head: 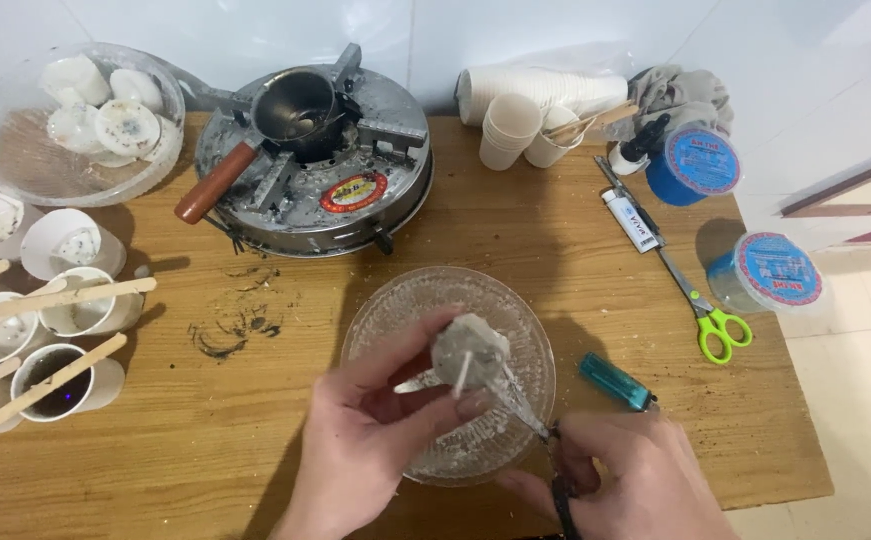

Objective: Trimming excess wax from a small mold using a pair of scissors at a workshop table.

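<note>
My left hand (371, 425) holds a small grey wax candle (468, 352) with a white wick, over a clear glass bowl (411, 300) on the wooden table. My right hand (621, 470) grips black-handled scissors (531, 415), whose blades point up to the candle's lower side. The bowl holds pale wax crumbs.
A round metal stove (376, 185) with a small pot (296, 100) and brown handle stands at the back. Paper cups with sticks (66, 340) line the left edge. A glass bowl of candles (16, 150), stacked cups (511, 125), a teal lighter (616, 382), green scissors (701, 305) and two blue-lidded tubs (696, 160) lie around.
</note>
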